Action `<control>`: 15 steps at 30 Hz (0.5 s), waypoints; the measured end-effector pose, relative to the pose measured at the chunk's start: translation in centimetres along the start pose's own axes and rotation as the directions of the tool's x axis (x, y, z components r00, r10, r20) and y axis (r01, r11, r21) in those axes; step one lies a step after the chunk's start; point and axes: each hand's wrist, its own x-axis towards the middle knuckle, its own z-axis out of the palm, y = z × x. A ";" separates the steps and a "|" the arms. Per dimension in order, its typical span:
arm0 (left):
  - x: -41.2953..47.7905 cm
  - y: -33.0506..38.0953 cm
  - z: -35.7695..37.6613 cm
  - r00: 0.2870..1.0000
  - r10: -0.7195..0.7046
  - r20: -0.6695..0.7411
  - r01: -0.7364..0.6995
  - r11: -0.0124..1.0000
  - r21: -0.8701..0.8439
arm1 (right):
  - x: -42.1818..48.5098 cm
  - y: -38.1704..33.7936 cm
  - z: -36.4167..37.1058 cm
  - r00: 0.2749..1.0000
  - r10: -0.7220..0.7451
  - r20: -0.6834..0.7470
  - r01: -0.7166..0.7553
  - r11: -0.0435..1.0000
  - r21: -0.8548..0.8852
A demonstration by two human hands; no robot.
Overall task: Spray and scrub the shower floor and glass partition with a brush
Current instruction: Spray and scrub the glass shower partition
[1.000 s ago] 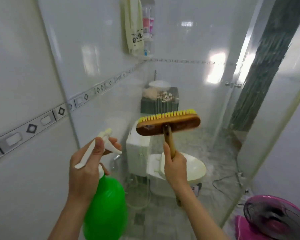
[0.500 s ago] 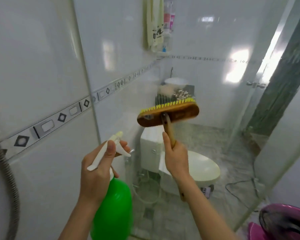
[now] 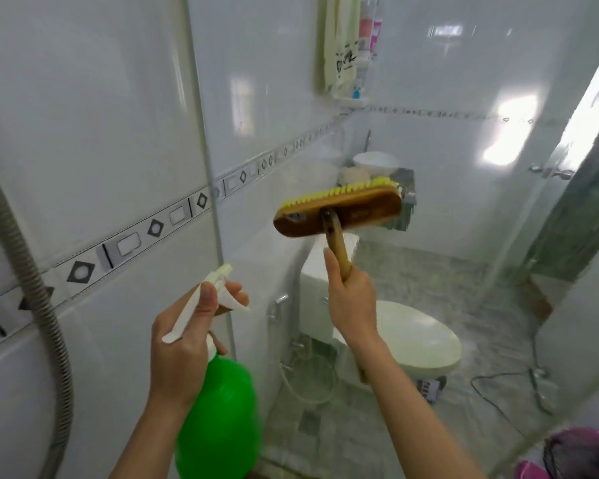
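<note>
Left hand (image 3: 184, 347) is gripping the green spray bottle (image 3: 218, 420) at its neck, one finger lying along the trigger; it is probably feeling light and sloshy. Right hand (image 3: 351, 302) is clasping the brush (image 3: 339, 210) by its stiff wooden handle, bristles pointing toward the glass partition (image 3: 274, 81).

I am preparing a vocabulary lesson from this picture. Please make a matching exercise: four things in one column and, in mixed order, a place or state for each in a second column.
Things
1. spray bottle
2. scrub brush
3. toilet
4. shower hose

Place or state
a. white, lid down
b. gripped by the right hand, raised
c. metal, hangs by the left wall
d. green, gripped by the left hand

Pairs: 1-d, 2-b, 3-a, 4-c
</note>
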 end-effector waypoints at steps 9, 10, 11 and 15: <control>0.3 -0.1 -1.6 0.998 0.009 -0.068 -0.008 1.000 0.013 | -4.3 6.7 0.7 0.997 0.051 0.062 -0.034 0.967 -0.253; 0.4 -0.2 -1.8 0.997 0.007 -0.075 -0.006 1.000 0.009 | -4.0 5.6 1.1 0.995 0.057 0.081 -0.034 0.967 -0.254; 0.5 -0.1 -1.9 0.997 0.004 -0.080 -0.004 1.000 0.007 | -3.0 3.6 1.7 0.993 0.049 0.106 -0.021 0.968 -0.252; 0.3 0.1 -2.2 0.994 -0.020 -0.107 0.023 0.999 0.028 | 2.6 -3.8 4.3 0.986 -0.108 0.124 0.143 0.936 -0.322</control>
